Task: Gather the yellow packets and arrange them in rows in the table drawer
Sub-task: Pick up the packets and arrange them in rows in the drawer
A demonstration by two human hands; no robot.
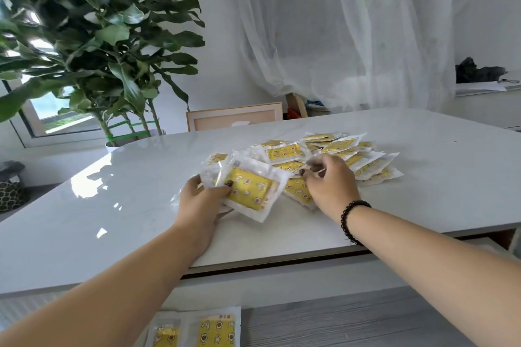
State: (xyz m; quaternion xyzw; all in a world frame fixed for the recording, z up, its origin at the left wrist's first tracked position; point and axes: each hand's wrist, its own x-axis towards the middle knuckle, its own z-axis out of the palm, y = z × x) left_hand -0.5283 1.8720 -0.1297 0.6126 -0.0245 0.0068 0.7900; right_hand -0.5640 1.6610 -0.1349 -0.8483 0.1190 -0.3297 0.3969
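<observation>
At the far left, behind the white table [112,220], a leafy potted plant [93,36] stands by a window; on the tabletop the left hand [201,200] lies with its thumb pressed on top of a small stack of yellow packets [248,191], the fingers curled beneath so the stack is gripped and tilted slightly off the surface; just right of it the right hand [331,180], a dark bead bracelet [351,220] at its wrist, reaches into the loose pile of yellow packets [338,152] spread across the table's middle, its fingertips drawn together over one packet, though whether they actually pinch it cannot be told; below the table edge the open drawer [352,318] shows a grey wood-grain floor, with two drawer packets [197,329] lying side by side at its left end.
</observation>
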